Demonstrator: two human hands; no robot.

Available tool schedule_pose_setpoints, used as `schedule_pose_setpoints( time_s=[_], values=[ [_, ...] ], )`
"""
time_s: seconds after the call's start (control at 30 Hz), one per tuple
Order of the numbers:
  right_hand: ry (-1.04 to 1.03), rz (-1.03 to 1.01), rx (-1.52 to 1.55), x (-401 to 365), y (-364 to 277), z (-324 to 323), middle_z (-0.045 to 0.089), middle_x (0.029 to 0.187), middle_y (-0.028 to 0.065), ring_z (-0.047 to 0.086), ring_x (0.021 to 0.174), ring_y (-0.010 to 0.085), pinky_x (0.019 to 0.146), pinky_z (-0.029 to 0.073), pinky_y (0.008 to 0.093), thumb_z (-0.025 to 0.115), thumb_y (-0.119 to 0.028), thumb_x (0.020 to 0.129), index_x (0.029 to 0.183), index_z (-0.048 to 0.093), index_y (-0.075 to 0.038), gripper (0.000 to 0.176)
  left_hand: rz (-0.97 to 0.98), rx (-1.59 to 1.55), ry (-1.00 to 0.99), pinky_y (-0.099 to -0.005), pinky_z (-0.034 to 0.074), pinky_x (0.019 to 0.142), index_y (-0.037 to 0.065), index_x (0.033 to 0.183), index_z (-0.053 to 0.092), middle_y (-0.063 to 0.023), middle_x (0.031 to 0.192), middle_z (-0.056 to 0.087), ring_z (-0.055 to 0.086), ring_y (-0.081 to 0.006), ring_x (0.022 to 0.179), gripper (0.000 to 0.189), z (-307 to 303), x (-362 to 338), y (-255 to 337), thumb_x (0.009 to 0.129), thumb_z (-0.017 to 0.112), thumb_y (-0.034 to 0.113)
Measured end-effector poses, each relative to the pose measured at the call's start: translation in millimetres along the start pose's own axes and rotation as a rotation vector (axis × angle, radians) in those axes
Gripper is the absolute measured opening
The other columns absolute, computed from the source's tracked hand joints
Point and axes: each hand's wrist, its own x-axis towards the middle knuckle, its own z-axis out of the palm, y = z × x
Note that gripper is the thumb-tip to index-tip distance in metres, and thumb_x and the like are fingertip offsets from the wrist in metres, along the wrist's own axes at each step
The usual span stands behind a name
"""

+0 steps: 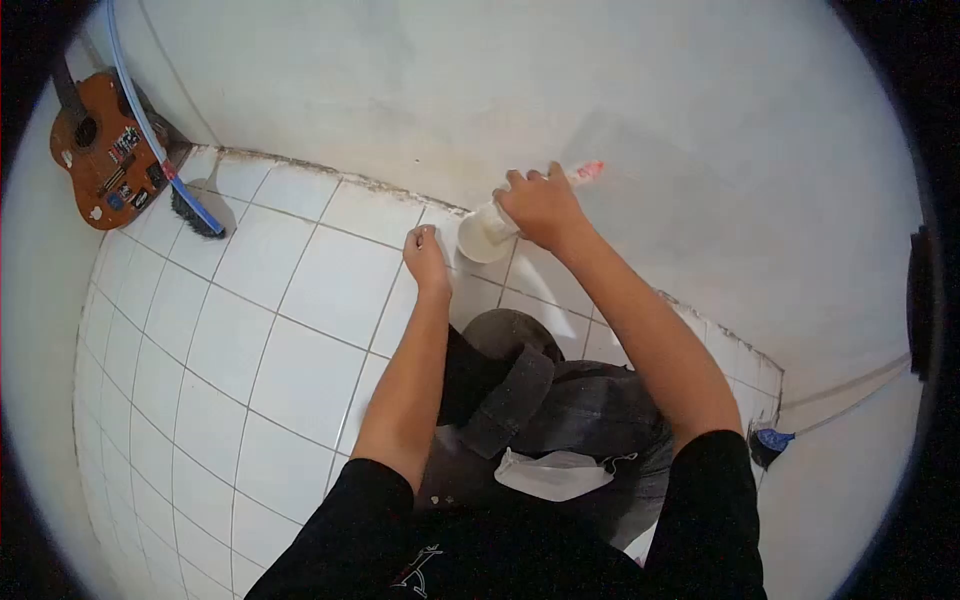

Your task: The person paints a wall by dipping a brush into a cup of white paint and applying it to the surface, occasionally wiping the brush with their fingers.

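Note:
My right hand (pixel 541 208) is closed around a pale, translucent plastic packet (pixel 586 173) with a red mark at its upper end. The packet slants down toward a white cup (pixel 473 240) on the tiled floor, close to the wall. Its lower end is at the cup's mouth, partly hidden by my fingers; whether anything flows out cannot be seen. My left hand (pixel 427 258) is just left of the cup, apart from it, with fingers curled in. What those fingers hold, if anything, is too small to make out.
A brown guitar (pixel 107 150) leans in the left corner beside a blue-handled brush (pixel 197 208). A white face mask (pixel 556 474) lies on my lap. At the right stands another blue tool (pixel 772 442) by the wall. White tiles (pixel 290 370) cover the floor.

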Motion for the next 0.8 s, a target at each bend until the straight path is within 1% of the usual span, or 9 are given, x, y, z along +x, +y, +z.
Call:
schedule_pose_setpoints(
  time_s=[0.1, 0.17, 0.3, 0.4, 0.47, 0.57, 0.7, 0.77, 0.8],
  values=[
    [0.016, 0.16, 0.276, -22.5, 5.8, -0.4, 0.063, 0.101, 0.0114, 0.064, 0.1, 0.0278, 0.086, 0.046, 0.0515, 0.073, -0.022, 0.075, 0.107, 0.065, -0.012, 0.035, -0.019, 0.043, 0.004, -0.0249, 0.034, 0.052, 0.006, 0.089, 0.062, 0.0024, 0.07, 0.047, 0.041, -0.0078, 0.059, 0.017, -0.2, -4.1, 4.7, 0.088, 0.058, 0.023],
    [0.048, 0.325, 0.521, -37.7, 8.7, 7.5, 0.061, 0.107, 0.0132, 0.062, 0.104, 0.0308, 0.088, 0.046, 0.0527, 0.08, -0.028, 0.07, 0.123, 0.056, -0.013, 0.06, -0.072, 0.003, -0.04, -0.0298, 0.042, 0.08, -0.002, 0.095, 0.063, -0.0048, 0.087, 0.056, 0.051, -0.0159, 0.085, 0.021, -2.7, -4.8, 9.2, 0.088, 0.059, 0.018],
    [0.089, 0.373, 0.848, -69.1, 18.9, 23.5, 0.061, 0.113, 0.0155, 0.059, 0.107, 0.035, 0.093, 0.046, 0.048, 0.082, -0.031, 0.069, 0.127, 0.052, -0.011, 0.068, -0.065, -0.028, -0.033, -0.0295, 0.042, 0.078, -0.001, 0.094, 0.063, -0.0049, 0.086, 0.057, 0.051, -0.0154, 0.083, 0.019, -2.5, -12.7, 16.7, 0.087, 0.06, 0.017],
    [0.324, 0.39, 0.915, -103.7, 22.3, 22.8, 0.06, 0.115, 0.0205, 0.059, 0.107, 0.0386, 0.092, 0.048, 0.0438, 0.082, -0.033, 0.069, 0.128, 0.047, -0.006, 0.073, 0.057, 0.019, -0.014, -0.0291, 0.042, 0.075, 0.0, 0.093, 0.064, -0.0043, 0.085, 0.058, 0.051, -0.0151, 0.08, 0.018, -1.3, -14.1, 22.8, 0.086, 0.061, 0.016],
    [0.192, 0.5, 0.996, -130.0, 32.2, 20.7, 0.062, 0.107, 0.0225, 0.062, 0.094, 0.0387, 0.084, 0.049, 0.0433, 0.083, -0.035, 0.069, 0.125, 0.044, -0.005, 0.075, 0.038, 0.106, -0.019, -0.0295, 0.042, 0.074, -0.001, 0.094, 0.063, -0.0049, 0.084, 0.059, 0.051, -0.0156, 0.079, 0.02, -0.3, -21.9, 34.0, 0.087, 0.061, 0.017],
    [0.1, 0.524, 0.958, -179.3, 59.0, 38.9, 0.062, 0.1, 0.0252, 0.062, 0.093, 0.04, 0.081, 0.05, 0.0423, 0.083, -0.034, 0.069, 0.126, 0.039, -0.004, 0.078, 0.068, 0.072, -0.07, -0.0299, 0.043, 0.075, -0.002, 0.096, 0.063, -0.0055, 0.085, 0.059, 0.053, -0.0166, 0.081, 0.021, -3.7, -10.1, 15.1, 0.088, 0.06, 0.017],
    [-0.224, 0.805, 0.991, -256.3, 89.8, 85.0, 0.063, 0.11, 0.0261, 0.062, 0.104, 0.0377, 0.088, 0.05, 0.0419, 0.084, -0.039, 0.059, 0.121, 0.051, 0.006, 0.083, 0.088, 0.175, -0.101, -0.0296, 0.043, 0.078, -0.001, 0.094, 0.063, -0.0066, 0.088, 0.06, 0.053, -0.0166, 0.084, 0.019, -1.6, -5.5, 14.9, 0.089, 0.058, 0.016],
    [-0.34, 0.911, 1.061, -290.9, 96.9, 104.7, 0.066, 0.105, 0.0254, 0.065, 0.099, 0.0351, 0.085, 0.052, 0.0404, 0.085, -0.041, 0.054, 0.11, 0.061, 0.008, 0.078, 0.095, 0.185, -0.114, -0.0296, 0.043, 0.078, -0.001, 0.094, 0.063, -0.0068, 0.09, 0.06, 0.053, -0.0166, 0.085, 0.018, 0.8, -9.5, 19.5, 0.089, 0.058, 0.016],
    [-0.492, 0.985, 1.138, -302.2, 97.3, 122.0, 0.067, 0.1, 0.025, 0.066, 0.095, 0.0345, 0.082, 0.053, 0.0407, 0.085, -0.042, 0.053, 0.106, 0.064, 0.008, 0.076, 0.129, 0.163, -0.121, -0.0267, 0.04, 0.067, 0.002, 0.094, 0.064, -0.0029, 0.084, 0.056, 0.049, -0.0124, 0.076, 0.019, 1.3, -6.4, 15.1, 0.089, 0.058, 0.02]
  ],
)
